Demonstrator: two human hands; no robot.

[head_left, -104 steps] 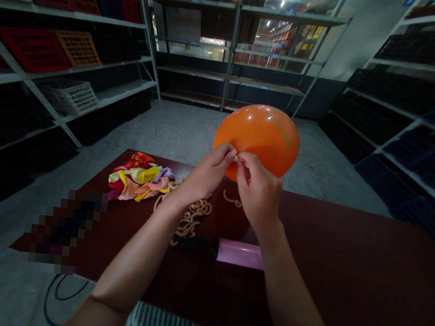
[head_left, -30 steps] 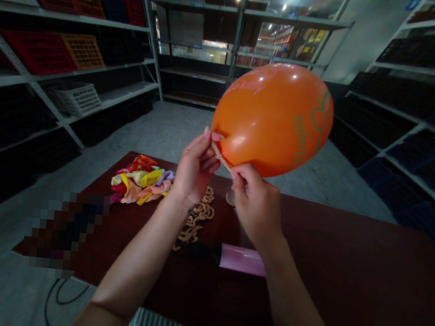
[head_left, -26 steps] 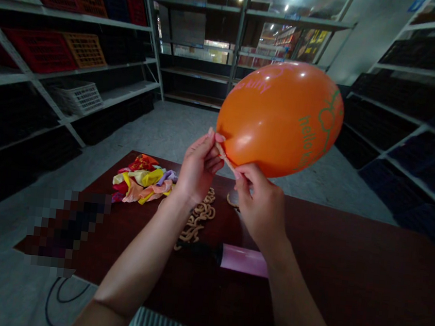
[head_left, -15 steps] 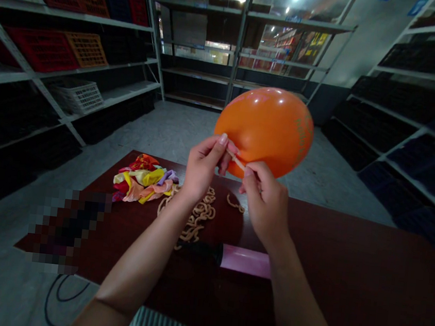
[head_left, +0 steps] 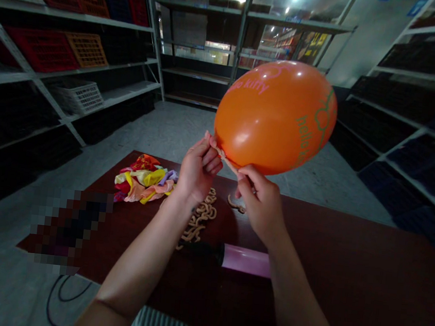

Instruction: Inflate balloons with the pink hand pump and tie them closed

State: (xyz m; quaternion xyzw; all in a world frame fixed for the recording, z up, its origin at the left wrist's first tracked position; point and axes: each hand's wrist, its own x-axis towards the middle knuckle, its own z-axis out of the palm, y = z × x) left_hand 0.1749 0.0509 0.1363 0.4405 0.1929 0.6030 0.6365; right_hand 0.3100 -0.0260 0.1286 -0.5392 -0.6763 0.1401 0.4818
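An inflated orange balloon with pink and green "hello kitty" print floats above the dark red table. Its stretched neck runs between my left hand and my right hand. Each hand pinches the neck between finger and thumb. Below them lie a heap of deflated multicoloured balloons and a tangle of tan twisted strips. A pink hand pump with a black end lies nearer me.
Metal shelves with red and orange crates line the left side, and shelves with dark crates line the right. More shelving stands ahead. A pixelated patch covers the table's left part. A black cable lies on the floor.
The balloon has risen and turned, bringing its print toward me. My hands have moved down slightly and the neck has tilted.
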